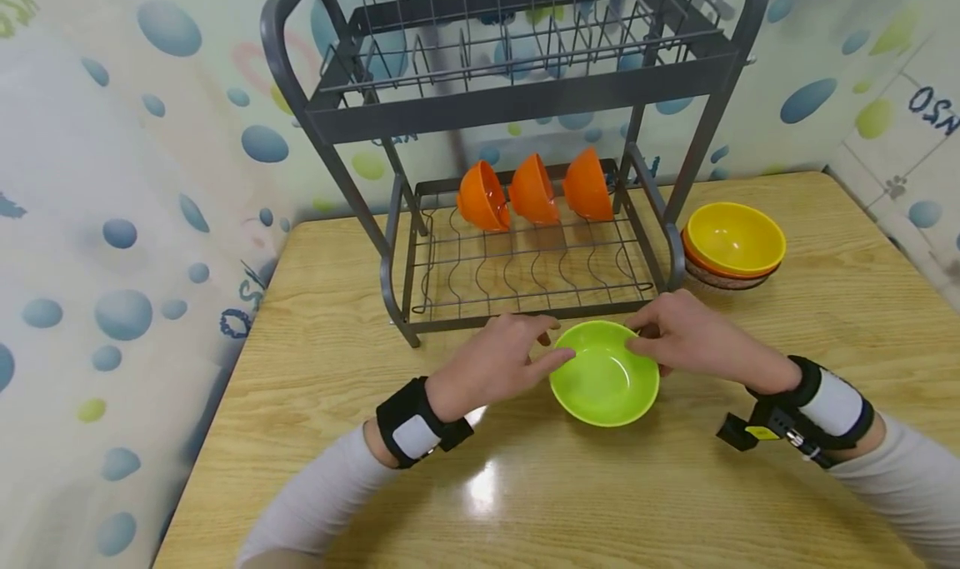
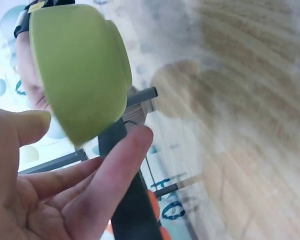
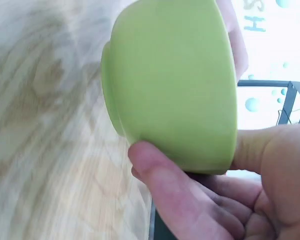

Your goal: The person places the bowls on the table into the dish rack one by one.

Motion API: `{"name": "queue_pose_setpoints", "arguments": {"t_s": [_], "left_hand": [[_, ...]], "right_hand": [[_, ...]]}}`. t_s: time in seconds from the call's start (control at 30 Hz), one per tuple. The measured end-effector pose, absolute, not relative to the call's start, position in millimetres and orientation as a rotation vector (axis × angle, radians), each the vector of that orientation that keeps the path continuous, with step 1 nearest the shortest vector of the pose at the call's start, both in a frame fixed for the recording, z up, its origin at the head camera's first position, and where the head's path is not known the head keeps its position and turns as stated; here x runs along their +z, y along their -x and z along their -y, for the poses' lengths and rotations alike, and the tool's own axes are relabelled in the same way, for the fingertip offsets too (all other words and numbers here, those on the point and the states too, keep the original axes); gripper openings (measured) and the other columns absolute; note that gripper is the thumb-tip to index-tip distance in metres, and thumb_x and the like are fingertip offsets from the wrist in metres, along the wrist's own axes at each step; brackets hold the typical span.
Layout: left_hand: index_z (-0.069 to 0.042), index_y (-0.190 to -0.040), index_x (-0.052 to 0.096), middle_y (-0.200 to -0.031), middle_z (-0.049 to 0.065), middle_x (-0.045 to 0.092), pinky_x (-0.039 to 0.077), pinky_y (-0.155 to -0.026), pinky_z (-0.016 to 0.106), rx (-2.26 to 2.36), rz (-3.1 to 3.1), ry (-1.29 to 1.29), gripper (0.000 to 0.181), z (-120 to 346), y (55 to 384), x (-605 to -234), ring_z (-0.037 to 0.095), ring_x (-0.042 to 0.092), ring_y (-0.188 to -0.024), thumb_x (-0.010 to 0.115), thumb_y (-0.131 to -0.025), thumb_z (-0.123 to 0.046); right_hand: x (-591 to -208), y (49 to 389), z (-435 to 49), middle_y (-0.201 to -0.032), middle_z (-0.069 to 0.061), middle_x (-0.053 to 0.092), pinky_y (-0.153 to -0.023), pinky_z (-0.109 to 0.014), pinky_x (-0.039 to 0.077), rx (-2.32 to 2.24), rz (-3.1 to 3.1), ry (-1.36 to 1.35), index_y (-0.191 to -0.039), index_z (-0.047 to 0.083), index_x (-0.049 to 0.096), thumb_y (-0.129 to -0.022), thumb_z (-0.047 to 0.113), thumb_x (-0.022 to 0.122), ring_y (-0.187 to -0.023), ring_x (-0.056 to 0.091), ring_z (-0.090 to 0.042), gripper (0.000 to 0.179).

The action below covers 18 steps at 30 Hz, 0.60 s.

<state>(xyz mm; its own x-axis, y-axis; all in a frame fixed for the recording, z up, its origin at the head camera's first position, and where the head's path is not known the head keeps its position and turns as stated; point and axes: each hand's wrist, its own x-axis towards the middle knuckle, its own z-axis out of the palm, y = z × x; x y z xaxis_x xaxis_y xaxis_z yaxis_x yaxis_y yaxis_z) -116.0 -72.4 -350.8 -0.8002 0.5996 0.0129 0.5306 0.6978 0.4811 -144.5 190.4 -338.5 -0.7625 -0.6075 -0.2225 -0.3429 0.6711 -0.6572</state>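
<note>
In the head view a lime-green bowl is held over the table in front of the dish rack, its mouth facing up. My right hand pinches its right rim, thumb over the inside. In the right wrist view, a finger of the right hand presses the outer wall of the bowl, near its foot. At the bowl's left side is my left hand, thumb by the rim. The left wrist view shows the left hand with thumb and fingers spread, a gap between them and the bowl.
A dark two-tier dish rack stands at the back of the wooden table. Three orange bowls lean on its lower tier. Right of the rack sits a stack of bowls with a yellow bowl on top. A patterned wall rises behind.
</note>
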Motion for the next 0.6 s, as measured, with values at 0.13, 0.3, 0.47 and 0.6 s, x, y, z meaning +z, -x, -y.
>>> {"name": "queue_pose_setpoints", "arguments": {"t_s": [0.13,0.3,0.47,0.6], "left_hand": [[-0.007,-0.124,0.060,-0.103,0.003,0.071,0.051,-0.070,0.018,0.735,-2.705,-0.897,0.045,70,116,-355,0.007,0.064,-0.085,0.057,-0.093,-0.040],[-0.007,-0.122,0.059,-0.098,0.002,0.069,0.050,-0.062,0.015,0.843,-2.609,-0.904,0.036,71,117,-359,0.004,0.061,-0.074,0.064,-0.089,-0.021],[-0.005,-0.123,0.057,-0.090,0.001,0.063,0.050,-0.056,0.015,0.851,-2.588,-0.824,0.037,72,117,-358,0.004,0.058,-0.067,0.060,-0.086,-0.009],[-0.005,-0.121,0.058,-0.089,0.001,0.063,0.050,-0.055,0.017,0.844,-2.600,-0.779,0.035,73,118,-348,0.006,0.058,-0.065,0.059,-0.086,-0.006]], "right_hand": [[-341,141,-184,-0.071,0.004,0.068,-0.049,-0.026,0.048,-0.866,-2.450,0.741,-0.100,0.010,0.073,-0.089,0.015,0.061,-0.053,0.059,-0.014,0.017],[-344,139,-178,-0.072,0.003,0.067,-0.050,-0.026,0.049,-0.907,-2.436,0.743,-0.100,0.010,0.074,-0.089,0.015,0.062,-0.054,0.059,-0.014,0.017],[-345,137,-174,-0.079,0.000,0.071,-0.053,-0.027,0.053,-0.969,-2.400,0.706,-0.104,0.007,0.073,-0.088,0.015,0.062,-0.057,0.061,-0.014,0.020],[-344,136,-173,-0.086,-0.004,0.073,-0.056,-0.027,0.055,-1.052,-2.353,0.659,-0.109,0.003,0.071,-0.088,0.015,0.064,-0.062,0.065,-0.014,0.025]]}}
